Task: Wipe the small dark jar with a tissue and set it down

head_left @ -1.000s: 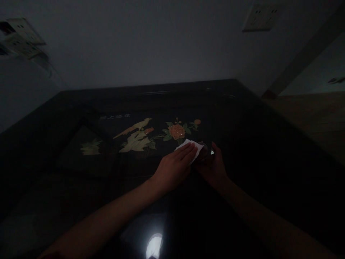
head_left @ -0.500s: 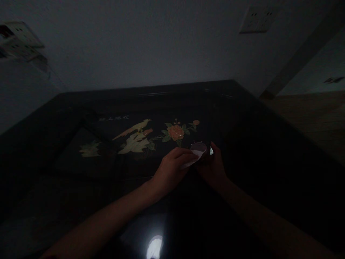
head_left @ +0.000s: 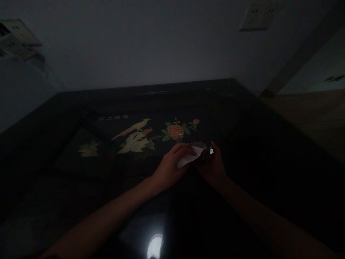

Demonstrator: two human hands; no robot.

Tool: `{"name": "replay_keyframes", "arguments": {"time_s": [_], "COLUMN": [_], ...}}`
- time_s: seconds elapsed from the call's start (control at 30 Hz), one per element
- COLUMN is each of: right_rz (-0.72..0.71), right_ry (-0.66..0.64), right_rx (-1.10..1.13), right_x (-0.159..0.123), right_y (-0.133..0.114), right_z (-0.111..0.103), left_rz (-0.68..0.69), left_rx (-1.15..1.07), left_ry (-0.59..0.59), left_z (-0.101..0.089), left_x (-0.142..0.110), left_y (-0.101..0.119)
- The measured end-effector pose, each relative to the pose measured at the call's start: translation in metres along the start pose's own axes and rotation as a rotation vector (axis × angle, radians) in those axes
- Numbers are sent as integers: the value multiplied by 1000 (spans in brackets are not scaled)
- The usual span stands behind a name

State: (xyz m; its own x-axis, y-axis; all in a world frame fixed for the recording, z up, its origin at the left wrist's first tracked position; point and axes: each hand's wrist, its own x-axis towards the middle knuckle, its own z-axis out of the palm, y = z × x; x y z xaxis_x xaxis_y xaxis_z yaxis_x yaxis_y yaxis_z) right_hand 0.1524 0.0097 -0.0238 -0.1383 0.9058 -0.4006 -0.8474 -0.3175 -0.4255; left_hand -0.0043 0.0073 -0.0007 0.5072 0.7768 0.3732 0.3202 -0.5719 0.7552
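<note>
The left hand [head_left: 172, 163] pinches a soft, light tissue [head_left: 188, 158] into a small glass [head_left: 202, 149] that the right hand [head_left: 214, 165] grips by its slippery, fragile wall.

The bench [head_left: 258, 144] is glossy black, with an inlaid picture of a cream-and-tan bird [head_left: 133, 127] at 11 o'clock from the hands, an orange flower with green leaves [head_left: 175, 131] at 12 o'clock, and pale characters [head_left: 113, 117] above. The cloth [head_left: 188, 159] under the left hand [head_left: 169, 167] is white; the small jar [head_left: 202, 149] in the right hand [head_left: 212, 167] is dark. The wall [head_left: 151, 43] is plain grey with off-white sockets [head_left: 257, 16].
</note>
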Motion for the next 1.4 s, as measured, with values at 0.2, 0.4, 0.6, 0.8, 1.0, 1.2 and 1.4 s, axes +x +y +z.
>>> {"name": "replay_keyframes", "arguments": {"time_s": [0.2, 0.4, 0.6, 0.8, 1.0, 1.2, 1.4], "right_rz": [3, -41, -44, -89, -78, -74, -153], "right_ry": [40, 50, -8, -8, 78, 86, -53], "right_rx": [-25, -59, -107, -199, -141, -157, -177], "right_x": [2, -1, -5, -8, -5, -5, -5], "right_y": [-1, 3, 7, 9, 6, 6, 11], "right_z": [-2, 1, 5, 6, 5, 7, 3], "left_rz": [26, 196, 231, 139, 36, -39, 91], "left_rx": [203, 376, 526, 580, 494, 480, 681], "left_ry": [-55, -55, -67, -65, -130, -162, -166], "left_z": [-5, -3, -1, 0, -2, -5, -4], "left_x": [-1, -2, -1, 0, 2, 4, 3], "left_y": [-1, -2, 0, 6, 5, 3, 11]}}
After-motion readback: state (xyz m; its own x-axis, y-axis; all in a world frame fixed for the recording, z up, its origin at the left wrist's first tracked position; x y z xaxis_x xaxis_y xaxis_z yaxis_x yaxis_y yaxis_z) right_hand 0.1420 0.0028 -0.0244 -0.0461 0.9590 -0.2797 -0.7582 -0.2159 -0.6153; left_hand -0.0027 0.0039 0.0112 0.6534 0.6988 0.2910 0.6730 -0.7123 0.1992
